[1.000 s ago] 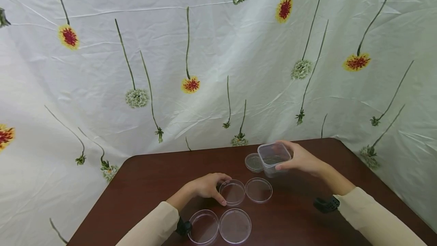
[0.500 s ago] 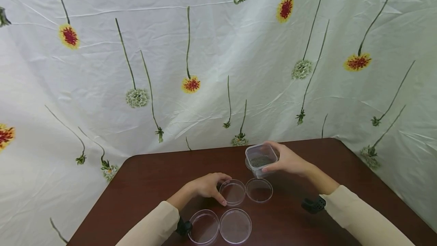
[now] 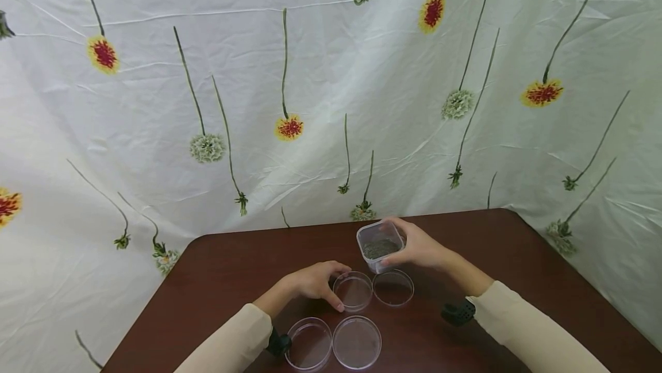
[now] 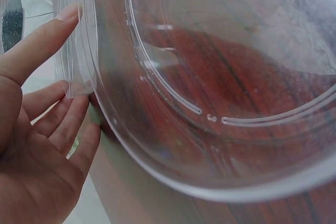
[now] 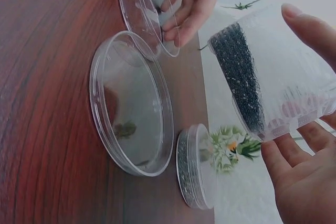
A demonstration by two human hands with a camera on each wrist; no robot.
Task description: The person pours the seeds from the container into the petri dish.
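Note:
My left hand [image 3: 312,282] holds a clear petri dish [image 3: 354,292] on the table, thumb on the near side and fingers behind. In the left wrist view its thumb and fingertips meet that dish's wall [image 4: 79,72]. My right hand [image 3: 421,246] grips a clear, squarish plastic tub [image 3: 384,267] by its sides, above the table. Fine dark grains [image 5: 239,77] fill the bottom of the tub. An uncovered petri dish [image 3: 393,289] lies right of the held one, just in front of the tub.
Two more clear round dishes, a left one [image 3: 309,345] and a right one [image 3: 357,343], lie nearer on the dark wooden table [image 3: 248,269]. A petri dish with dark grains [image 5: 194,169] stands farther back, hidden behind the tub in the head view. A flowered cloth [image 3: 320,74] hangs behind.
My right hand has carried the tub leftward, across the grain-filled dish and close to the two middle dishes. The tub tilts slightly. My left hand has kept its place at its dish.

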